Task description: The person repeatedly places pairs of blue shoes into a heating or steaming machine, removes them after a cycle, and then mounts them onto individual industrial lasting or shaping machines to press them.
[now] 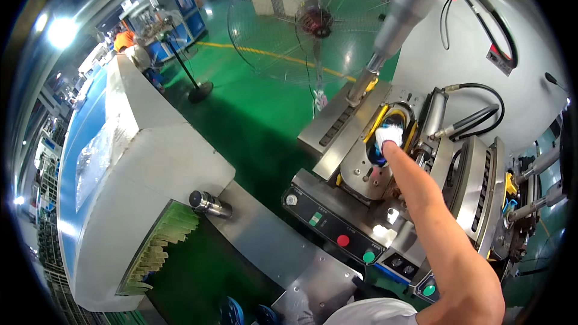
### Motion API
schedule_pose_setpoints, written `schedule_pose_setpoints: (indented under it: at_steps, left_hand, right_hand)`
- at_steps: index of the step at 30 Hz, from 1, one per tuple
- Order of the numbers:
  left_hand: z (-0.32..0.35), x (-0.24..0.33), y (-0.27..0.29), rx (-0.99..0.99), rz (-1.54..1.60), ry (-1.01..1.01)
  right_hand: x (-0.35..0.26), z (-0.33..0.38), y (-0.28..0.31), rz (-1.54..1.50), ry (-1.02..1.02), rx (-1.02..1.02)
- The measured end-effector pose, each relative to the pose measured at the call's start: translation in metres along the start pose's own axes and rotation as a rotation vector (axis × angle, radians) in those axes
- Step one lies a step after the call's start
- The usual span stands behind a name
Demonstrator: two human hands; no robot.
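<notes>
One big white conveyor housing (162, 162) fills the left, its green fringe curtain (159, 247) hanging over the outlet so items can push through. Right of it stands a grey metal press machine (361, 162), with its control panel (328, 229) of red and green buttons facing the person for easy reach. The right hand (388, 138), in a white glove, reaches into the yellow-rimmed fixture (394, 123) and rests on a small blue and white part (379, 153) seated there; whether its fingers are pinching it, I cannot tell. No left hand shows.

Gloved right hand (388, 136) in, seemingly, machine fixture (391, 121)
</notes>
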State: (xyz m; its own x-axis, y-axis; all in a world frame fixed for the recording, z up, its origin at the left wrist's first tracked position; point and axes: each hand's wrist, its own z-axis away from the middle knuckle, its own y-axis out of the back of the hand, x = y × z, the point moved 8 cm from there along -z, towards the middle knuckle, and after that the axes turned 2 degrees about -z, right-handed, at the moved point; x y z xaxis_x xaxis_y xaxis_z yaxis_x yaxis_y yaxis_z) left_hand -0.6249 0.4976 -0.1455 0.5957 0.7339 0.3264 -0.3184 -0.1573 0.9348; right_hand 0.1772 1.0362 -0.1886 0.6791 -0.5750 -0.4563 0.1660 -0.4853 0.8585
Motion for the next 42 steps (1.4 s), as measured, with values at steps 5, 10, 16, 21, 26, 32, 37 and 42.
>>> schedule_pose_setpoints:
  at_steps: [5,10,16,21,26,32,37,42]
  left_hand:
    - [0.076,-0.104,0.005,0.174,-0.198,0.312]
    - [0.128,-0.109,-0.062,0.113,0.101,0.49]
    - [0.075,-0.147,-0.133,-0.075,0.196,0.43]
    - [0.118,-0.177,-0.113,-0.084,0.216,0.597]
    - [0.1,-0.14,-0.123,-0.206,0.244,0.362]
    - [0.039,-0.162,-0.111,-0.474,0.367,-0.318]
    - [-0.145,-0.213,-0.083,-0.172,0.309,-0.279]
    - [-0.34,-0.26,-0.038,0.248,0.342,-0.325]
  right_hand:
    - [-0.097,0.055,-0.028,0.09,-0.152,-0.165]
    - [-0.106,0.048,-0.042,0.415,0.669,-0.538]
    - [-0.056,-0.044,0.012,-0.519,0.266,-0.738]
    - [-0.137,0.301,0.172,-0.408,0.727,-0.45]
    - [-0.016,0.47,0.134,0.284,1.039,-0.395]
    - [-0.019,0.498,0.124,0.442,0.804,-0.664]
    - [-0.016,0.53,0.153,0.197,0.811,-0.57]
    - [0.032,0.613,0.175,0.445,0.574,-0.795]
